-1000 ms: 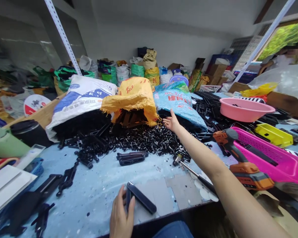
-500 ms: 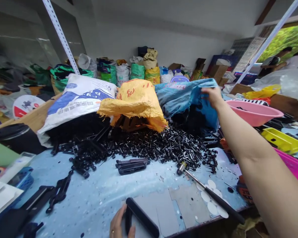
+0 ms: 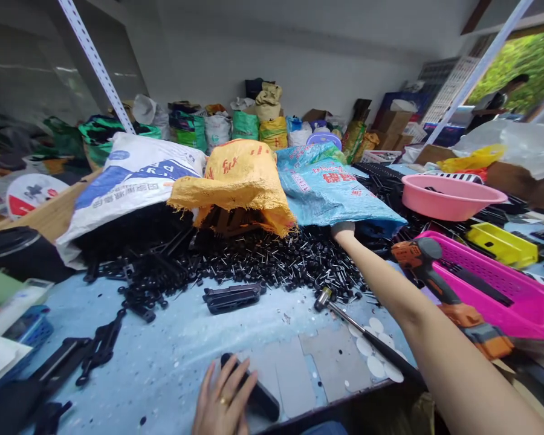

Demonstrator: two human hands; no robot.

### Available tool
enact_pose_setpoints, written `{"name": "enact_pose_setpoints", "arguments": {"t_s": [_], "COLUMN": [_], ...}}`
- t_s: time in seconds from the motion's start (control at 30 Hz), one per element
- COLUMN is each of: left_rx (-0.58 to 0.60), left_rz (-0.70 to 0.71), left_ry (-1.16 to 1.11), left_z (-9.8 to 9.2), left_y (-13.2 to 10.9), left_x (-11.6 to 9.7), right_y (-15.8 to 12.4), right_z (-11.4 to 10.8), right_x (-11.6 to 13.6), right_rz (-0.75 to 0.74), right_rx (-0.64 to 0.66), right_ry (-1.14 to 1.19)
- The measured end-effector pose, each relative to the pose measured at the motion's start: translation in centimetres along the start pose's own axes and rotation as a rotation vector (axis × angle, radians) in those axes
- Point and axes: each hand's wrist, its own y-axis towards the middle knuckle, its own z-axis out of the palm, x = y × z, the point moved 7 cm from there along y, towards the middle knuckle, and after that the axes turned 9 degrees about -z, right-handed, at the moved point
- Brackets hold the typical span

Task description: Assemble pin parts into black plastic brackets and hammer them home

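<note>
My left hand [image 3: 224,396] lies over a long black plastic part [image 3: 263,396] at the front edge of the table, its fingers spread across one end. A ring is on one finger. My right forearm reaches forward, and my right hand [image 3: 344,229] is inside the mouth of the blue woven sack [image 3: 330,187]. The sack's flap hides its fingers. Under the sacks spreads a pile of small black-headed pins or screws [image 3: 294,260]. A small hammer [image 3: 367,332] with a black grip lies below my right forearm, beside white discs [image 3: 376,365].
White [image 3: 140,169] and yellow [image 3: 240,172] sacks spill black parts. A folded black assembly [image 3: 233,297] lies mid-table. At right are an orange-and-black cordless drill [image 3: 453,296], a magenta basket [image 3: 535,302], a pink basin [image 3: 453,202] and a yellow tray [image 3: 503,241]. A person stands far right.
My right hand has gone from the raised edge of the blue sack down into its mouth, and the flap has dropped over it. My left fingers now lie across the black part.
</note>
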Motion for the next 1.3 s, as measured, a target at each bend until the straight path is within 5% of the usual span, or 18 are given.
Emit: {"name": "enact_pose_setpoints", "arguments": {"t_s": [0.1, 0.2, 0.43, 0.63, 0.8, 0.93, 1.07, 1.17, 1.3], "left_rx": [0.154, 0.184, 0.187, 0.234, 0.022, -0.201, -0.321, -0.253, -0.124], "left_rz": [0.234, 0.278, 0.082, -0.071, 0.040, 0.076, 0.163, 0.248, 0.174], "left_ry": [0.036, 0.107, 0.281, 0.254, 0.050, -0.037, 0.053, 0.080, -0.126], "left_z": [0.6, 1.2, 3.1, 4.9, 2.1, -1.4, -3.5, -3.1, -1.2], "left_y": [1.5, 2.8, 4.9, 4.2, 3.7, 4.1, 6.2, 8.2, 8.8], "left_x": [-1.5, -1.6, -1.9, -0.9, -1.1, -2.8, -5.7, -7.1, -7.0], "right_y": [-2.2, -3.9, -3.5, -4.5, -8.0, -14.8, -22.5, -26.5, -28.2], "right_z": [-0.8, -1.2, -0.6, -0.3, -3.2, -5.4, -7.0, -6.7, -4.2], "right_x": [-0.6, -1.5, -1.2, 1.1, 1.2, 1.0, 3.2, 6.4, 9.6], "right_rz": [-0.058, -0.082, -0.046, -0.086, -0.138, -0.155, -0.411, -0.622, -0.588], "right_rx": [0.011, 0.042, 0.077, -0.007, -0.091, -0.123, -0.037, 0.158, 0.129], "right_ry": [-0.062, -0.105, -0.107, -0.095, -0.092, -0.041, 0.341, 0.699, 1.238]}}
